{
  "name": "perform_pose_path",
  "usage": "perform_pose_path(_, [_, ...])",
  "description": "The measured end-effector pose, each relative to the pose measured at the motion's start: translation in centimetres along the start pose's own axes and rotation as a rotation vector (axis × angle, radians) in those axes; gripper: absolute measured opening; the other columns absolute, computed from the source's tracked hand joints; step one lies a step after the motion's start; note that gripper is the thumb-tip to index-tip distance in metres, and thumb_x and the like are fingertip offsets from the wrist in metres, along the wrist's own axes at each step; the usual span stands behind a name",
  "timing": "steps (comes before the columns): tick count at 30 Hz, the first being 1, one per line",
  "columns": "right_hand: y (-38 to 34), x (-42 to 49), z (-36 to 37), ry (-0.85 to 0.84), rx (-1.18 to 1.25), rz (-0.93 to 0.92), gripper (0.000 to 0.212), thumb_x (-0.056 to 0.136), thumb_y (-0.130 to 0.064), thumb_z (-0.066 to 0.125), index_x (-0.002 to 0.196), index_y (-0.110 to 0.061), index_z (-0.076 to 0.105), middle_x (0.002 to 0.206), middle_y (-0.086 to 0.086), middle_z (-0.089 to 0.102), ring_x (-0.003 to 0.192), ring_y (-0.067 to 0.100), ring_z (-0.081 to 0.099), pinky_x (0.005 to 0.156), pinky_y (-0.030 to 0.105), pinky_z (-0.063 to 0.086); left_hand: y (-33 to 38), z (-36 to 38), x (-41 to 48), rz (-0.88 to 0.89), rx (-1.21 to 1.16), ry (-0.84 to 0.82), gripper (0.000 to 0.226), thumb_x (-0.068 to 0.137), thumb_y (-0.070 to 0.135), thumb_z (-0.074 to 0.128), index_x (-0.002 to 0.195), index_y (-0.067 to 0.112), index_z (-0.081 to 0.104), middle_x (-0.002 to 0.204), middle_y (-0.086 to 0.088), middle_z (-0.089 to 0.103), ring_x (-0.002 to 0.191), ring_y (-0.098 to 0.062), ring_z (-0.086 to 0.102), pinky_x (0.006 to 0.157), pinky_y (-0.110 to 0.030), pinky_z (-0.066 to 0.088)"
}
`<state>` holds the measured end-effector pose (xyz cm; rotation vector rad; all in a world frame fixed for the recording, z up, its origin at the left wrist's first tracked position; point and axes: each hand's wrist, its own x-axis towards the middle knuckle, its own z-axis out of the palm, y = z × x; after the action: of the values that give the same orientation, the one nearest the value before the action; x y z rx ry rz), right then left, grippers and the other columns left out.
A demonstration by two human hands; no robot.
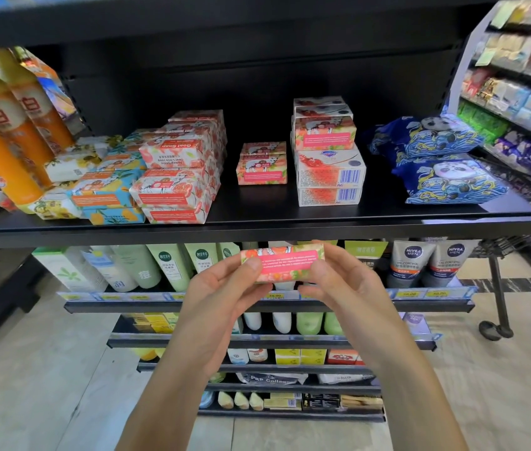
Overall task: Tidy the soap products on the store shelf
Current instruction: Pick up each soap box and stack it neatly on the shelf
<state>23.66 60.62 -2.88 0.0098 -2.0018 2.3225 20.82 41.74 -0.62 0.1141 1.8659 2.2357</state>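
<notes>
One pink floral soap box (283, 262) held in the air, just below the near edge of the top shelf (257, 230), centre. Left hand (225, 289) and right hand (334, 283) each pinch an end, fingers (254, 289) curled round it, thumbs on the near face. On the shelf: two-box pink stack (261, 163) centre, five-box mixed stack (329, 170) right of it, two blue panda packs (449, 180) far right, crowded soap pile (147, 180) left, count unclear.
</notes>
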Motion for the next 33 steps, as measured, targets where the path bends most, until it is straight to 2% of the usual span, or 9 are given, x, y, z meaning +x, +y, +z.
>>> perform_pose_path(5, [-0.4, -0.3, 0.3, 0.034, 0.004, 0.034, 0.054, 0.087, -0.054, 0.067, 0.128, -0.018, 0.066, 0.112, 0.002, 0.076, 0.105, 0.018, 0.073, 0.105, 0.045, 0.052, 0.0, 0.1, -0.2, 0.02, 0.018, -0.023, 0.053, 0.086, 0.034, 0.067, 0.131, 0.005, 0.064, 0.117, -0.009, 0.076, 0.116, -0.021, 0.07, 0.107, -0.039, 0.049])
perform_pose_path(8, [-0.3, -0.3, 0.3, 0.056, 0.023, 0.057, 0.054, 0.087, -0.052, 0.07, 0.126, -0.015, 0.067, 0.113, 0.004, 0.076, 0.104, 0.02, 0.073, 0.109, 0.047, 0.048, -0.1, 0.0, -0.2, 0.019, 0.014, -0.026, 0.059, 0.085, 0.033, 0.068, 0.136, 0.005, 0.06, 0.118, -0.009, 0.076, 0.116, -0.021, 0.07, 0.107, -0.038, 0.051])
perform_pose_path(12, [-0.2, -0.3, 0.2, 0.044, 0.024, 0.045, 0.047, 0.091, -0.048, 0.073, 0.125, -0.016, 0.068, 0.116, 0.005, 0.076, 0.109, 0.022, 0.071, 0.112, 0.048, 0.045, -0.1, 0.0, -0.3, 0.024, -0.014, -0.009, 0.058, 0.081, 0.029, 0.07, 0.136, 0.013, 0.06, 0.116, -0.005, 0.077, 0.112, -0.017, 0.072, 0.097, -0.027, 0.056])
perform_pose_path(16, [-0.2, -0.2, 0.2, 0.031, 0.049, -0.001, 0.05, 0.088, -0.046, 0.076, 0.129, -0.019, 0.066, 0.12, 0.004, 0.074, 0.118, 0.018, 0.067, 0.11, 0.042, 0.046, 0.1, -0.1, -0.3, 0.011, -0.011, -0.034, 0.058, 0.085, 0.033, 0.079, 0.139, 0.023, 0.059, 0.125, -0.002, 0.073, 0.12, -0.015, 0.067, 0.102, -0.03, 0.05])
perform_pose_path(18, [0.1, -0.2, 0.0, 0.017, 0.052, -0.055, 0.05, 0.085, -0.042, 0.082, 0.129, -0.025, 0.066, 0.123, 0.001, 0.073, 0.12, 0.017, 0.067, 0.103, 0.036, 0.051, 0.1, 0.0, -0.2, 0.0, -0.032, -0.026, 0.059, 0.086, 0.038, 0.08, 0.14, 0.027, 0.059, 0.126, -0.005, 0.072, 0.122, -0.014, 0.066, 0.108, -0.035, 0.046])
perform_pose_path(22, [0.5, 0.0, -0.7, -0.024, 0.082, -0.154, 0.057, 0.081, -0.015, 0.076, 0.135, -0.023, 0.059, 0.13, -0.001, 0.07, 0.124, 0.016, 0.064, 0.094, 0.025, 0.054, 0.1, 0.1, 0.2, -0.007, -0.068, 0.006, 0.055, 0.087, 0.048, 0.062, 0.13, 0.013, 0.067, 0.118, -0.01, 0.074, 0.118, -0.023, 0.067, 0.108, -0.043, 0.05])
perform_pose_path(26, [0.8, 0.3, -1.2, -0.117, 0.098, -0.2, 0.069, 0.08, -0.011, 0.077, 0.144, -0.017, 0.051, 0.14, 0.005, 0.064, 0.132, 0.021, 0.059, 0.099, 0.028, 0.052, -0.2, 0.2, 0.3, -0.025, -0.066, -0.004, 0.048, 0.09, 0.045, 0.059, 0.117, 0.007, 0.073, 0.115, -0.014, 0.075, 0.113, -0.025, 0.07, 0.101, -0.042, 0.054])
perform_pose_path(30, [0.4, 0.2, -1.3, -0.164, 0.029, -0.178, 0.073, 0.083, -0.003, 0.075, 0.148, -0.018, 0.046, 0.143, 0.001, 0.062, 0.135, 0.021, 0.055, 0.106, 0.034, 0.051, -0.3, 0.0, 0.6, -0.017, -0.072, 0.017, 0.036, 0.091, 0.032, 0.063, 0.116, 0.008, 0.073, 0.113, -0.014, 0.076, 0.109, -0.025, 0.071, 0.102, -0.043, 0.052])
perform_pose_path(33, [-0.4, 0.1, -0.9, -0.109, -0.212, -0.208, 0.081, 0.081, -0.019, 0.084, 0.151, -0.031, 0.044, 0.144, -0.012, 0.057, 0.137, 0.012, 0.051, 0.111, 0.039, 0.047, -0.3, 0.0, 0.6, 0.015, -0.044, 0.008, 0.033, 0.093, 0.029, 0.061, 0.118, 0.011, 0.073, 0.112, -0.011, 0.077, 0.106, -0.02, 0.072, 0.097, -0.037, 0.052])
